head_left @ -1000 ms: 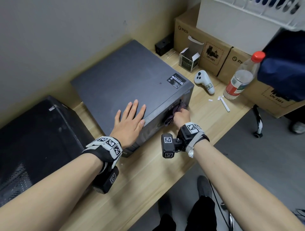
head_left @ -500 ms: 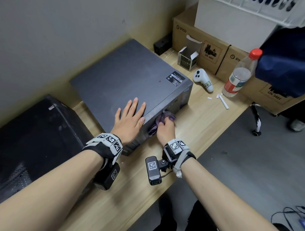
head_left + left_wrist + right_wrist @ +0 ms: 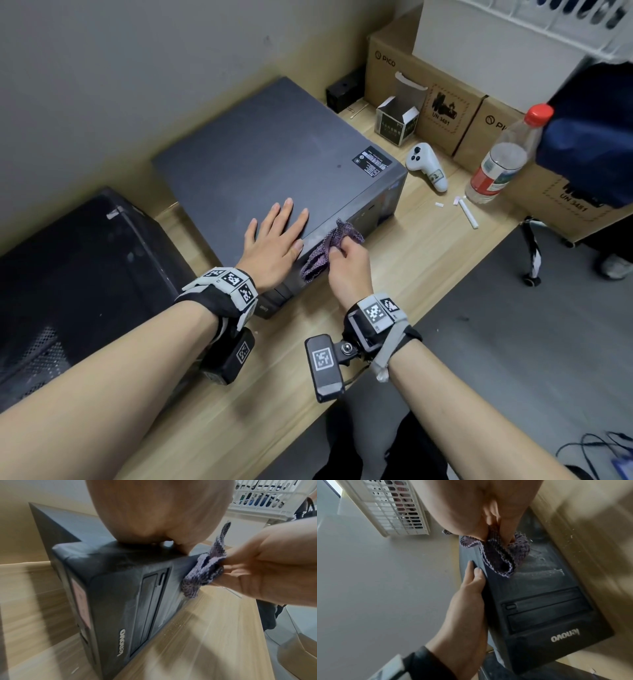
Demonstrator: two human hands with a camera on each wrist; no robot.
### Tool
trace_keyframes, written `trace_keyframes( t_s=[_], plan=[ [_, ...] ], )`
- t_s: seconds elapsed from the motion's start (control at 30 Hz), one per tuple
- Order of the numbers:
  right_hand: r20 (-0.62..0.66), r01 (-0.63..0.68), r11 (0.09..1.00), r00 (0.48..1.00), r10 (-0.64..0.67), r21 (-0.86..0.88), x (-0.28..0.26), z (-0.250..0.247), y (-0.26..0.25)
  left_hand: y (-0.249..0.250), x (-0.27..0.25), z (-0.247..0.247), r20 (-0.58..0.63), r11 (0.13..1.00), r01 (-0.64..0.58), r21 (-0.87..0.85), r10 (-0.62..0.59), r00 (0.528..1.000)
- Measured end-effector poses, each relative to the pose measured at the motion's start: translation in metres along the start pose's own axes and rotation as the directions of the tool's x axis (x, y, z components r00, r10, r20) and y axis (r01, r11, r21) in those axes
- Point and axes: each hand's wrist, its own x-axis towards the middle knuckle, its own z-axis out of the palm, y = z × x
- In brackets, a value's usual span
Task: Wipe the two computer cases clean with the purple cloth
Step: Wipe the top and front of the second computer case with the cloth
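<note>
A dark grey Lenovo computer case (image 3: 267, 161) lies flat on the wooden desk (image 3: 404, 274). My left hand (image 3: 275, 240) rests flat on its top near the front edge, fingers straight. My right hand (image 3: 346, 263) grips the crumpled purple cloth (image 3: 330, 248) and presses it against the case's dusty front panel (image 3: 145, 599), above the drive bays (image 3: 546, 608). The cloth (image 3: 498, 555) shows bunched between my fingers. A second, black computer case (image 3: 68, 274) stands at the left of the desk.
Behind the grey case sit cardboard boxes (image 3: 424, 99), a small open carton (image 3: 397, 120), a white controller (image 3: 428, 166), a water bottle with a red cap (image 3: 503, 157) and white scraps (image 3: 467, 212). A white basket (image 3: 548, 20) stands on the boxes. Grey floor lies right of the desk edge.
My right hand has slid the purple cloth leftward along the front panel, from near the right corner toward my left hand. The left hand stays flat on the case top.
</note>
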Motion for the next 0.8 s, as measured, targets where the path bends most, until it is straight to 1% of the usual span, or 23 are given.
trace_keyframes(
  t_s=[0.03,0.13,0.2,0.33,0.4,0.5,0.53,0.57,0.63,0.67,0.73,0.8],
  plan=[
    [0.004,-0.012,1.0,1.0,0.012,-0.004,0.0,0.003,0.003,-0.001,0.0,0.0,0.002,1.0,-0.005,-0.006,0.005,1.0],
    [0.045,-0.109,0.992,0.993,0.112,-0.058,0.004,0.014,0.02,0.0,0.0,0.0,0.005,1.0,-0.01,-0.011,0.01,1.0],
    [0.075,-0.151,0.983,0.984,0.16,-0.107,0.007,0.018,0.032,0.0,0.0,0.001,0.0,1.0,-0.008,-0.012,0.008,1.0],
    [0.127,-0.17,0.965,0.972,0.198,-0.199,0.008,0.016,0.047,-0.001,-0.001,0.002,-0.004,1.0,-0.012,-0.012,0.012,1.0],
    [0.126,-0.172,0.963,0.972,0.201,-0.205,0.007,0.014,0.049,0.001,-0.001,-0.001,-0.002,0.999,-0.014,-0.038,0.014,1.0],
    [0.068,-0.169,0.978,0.982,0.178,-0.118,0.005,0.011,0.036,-0.005,-0.003,-0.013,0.045,0.99,-0.028,-0.136,0.035,0.998],
    [0.049,-0.147,0.983,0.987,0.153,-0.111,0.003,0.01,0.028,-0.01,-0.007,-0.017,0.065,0.992,-0.039,-0.116,0.047,0.997],
    [0.038,-0.118,0.987,0.992,0.123,-0.109,0.001,0.009,0.021,-0.019,-0.012,-0.021,0.073,0.997,-0.049,-0.061,0.053,0.996],
    [0.029,-0.059,0.994,0.998,0.062,-0.091,-0.005,0.008,0.005,-0.038,-0.022,-0.024,0.074,0.998,-0.04,0.039,0.037,0.997],
    [0.027,-0.036,0.996,0.999,0.038,-0.079,-0.01,0.01,-0.001,-0.045,-0.027,-0.023,0.083,0.998,-0.03,0.053,0.025,0.996],
    [0.037,-0.029,0.998,0.999,0.031,-0.062,-0.019,0.015,-0.004,-0.053,-0.033,-0.02,0.1,0.998,-0.033,0.049,0.028,0.995],
    [0.048,-0.064,0.994,0.996,0.068,-0.084,-0.025,0.027,0.005,-0.054,-0.033,-0.016,0.098,0.998,-0.046,0.039,0.042,0.994]
  ],
)
